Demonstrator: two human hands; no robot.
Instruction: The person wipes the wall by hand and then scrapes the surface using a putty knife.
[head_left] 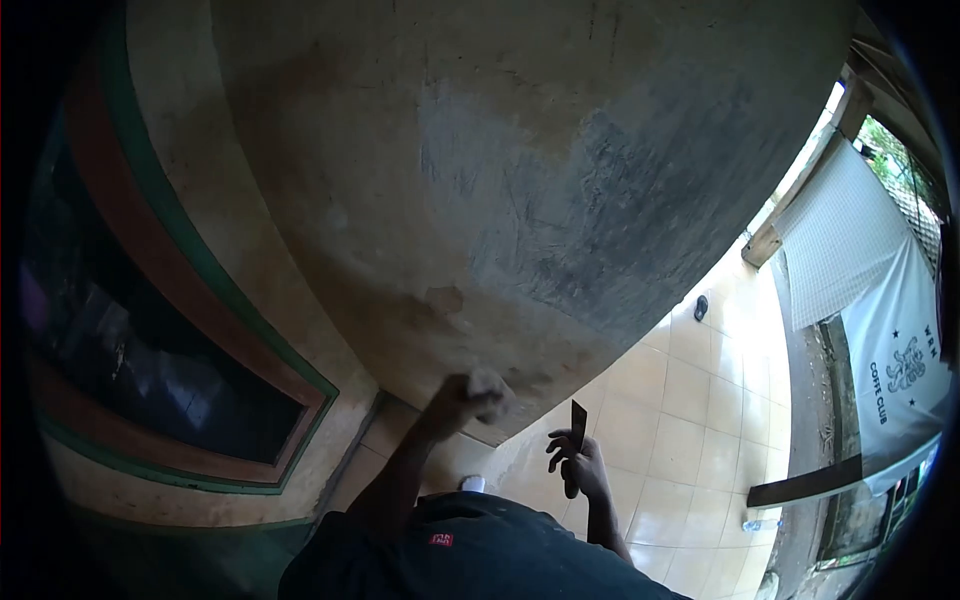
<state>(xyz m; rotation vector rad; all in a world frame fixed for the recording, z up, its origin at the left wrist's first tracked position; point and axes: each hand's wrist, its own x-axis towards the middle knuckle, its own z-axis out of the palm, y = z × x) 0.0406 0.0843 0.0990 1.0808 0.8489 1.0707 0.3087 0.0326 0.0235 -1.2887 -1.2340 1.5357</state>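
Observation:
Close to the lower part of the wall [380, 180], my left hand [453, 398] is closed around a pale greyish lump [490, 392], blurred, whose kind I cannot make out. My right hand [585, 465], to the right over the tiled floor, grips a scraper [579, 420] with a dark flat blade pointing up. Some fingers of that hand stand away from the tool. On the wall above both hands is a large rough grey patch [640, 200]. The scraper is apart from the wall.
A window [150, 360] with a green and brown frame is at the left. Tiled floor [690, 440] stretches right, with a dark sandal [701, 308] and a plastic bottle [762, 524] on it. A printed white banner [900, 350] hangs beyond a wooden beam [805, 488].

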